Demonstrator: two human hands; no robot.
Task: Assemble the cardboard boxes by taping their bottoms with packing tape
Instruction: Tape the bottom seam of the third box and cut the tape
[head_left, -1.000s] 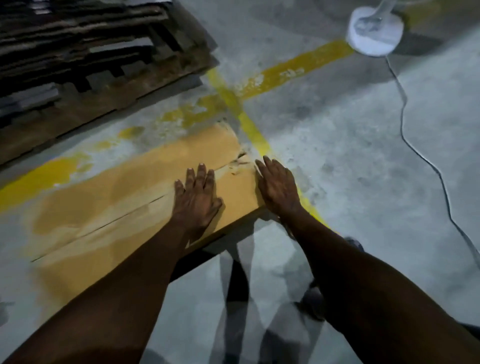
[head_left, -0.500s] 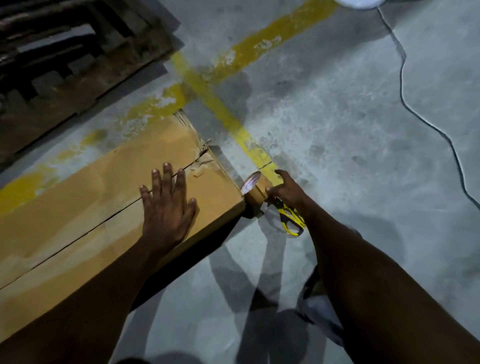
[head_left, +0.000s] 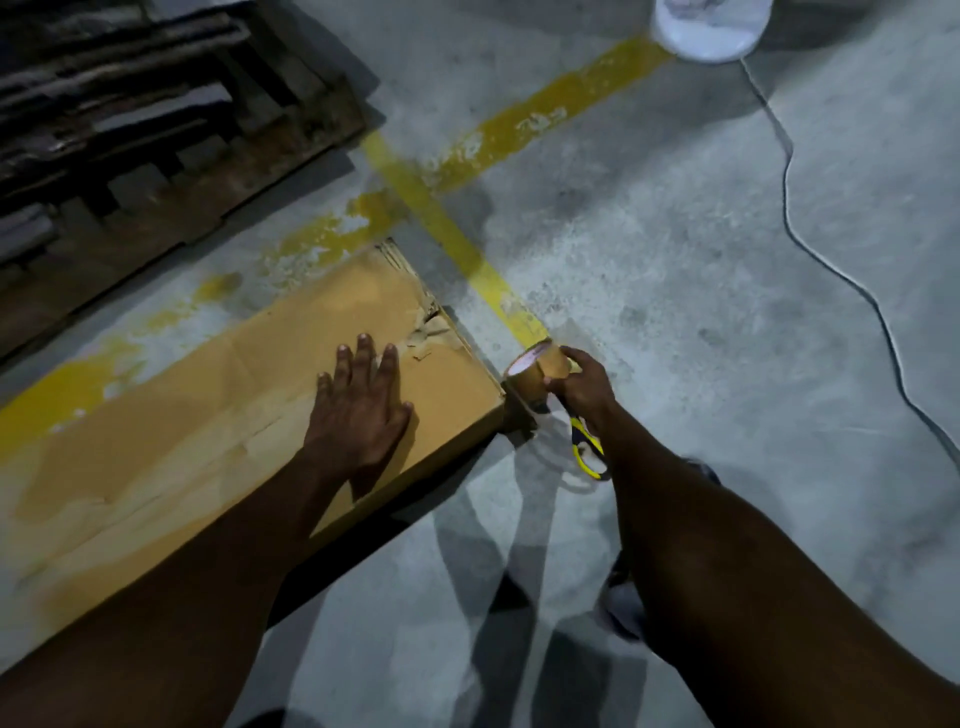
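1. Palm flat, our left hand (head_left: 358, 415) still presses the long brown cardboard box (head_left: 208, 415).
2. Our right hand (head_left: 584, 387), flat earlier, now grips a brown packing-tape roll (head_left: 535, 366) at the box end.

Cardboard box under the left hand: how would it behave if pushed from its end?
The cardboard box is likely light for its size; it could slide on the concrete floor unless the flat left hand pins it. Its top may flex inward along the seam. The torn corner looks weak.
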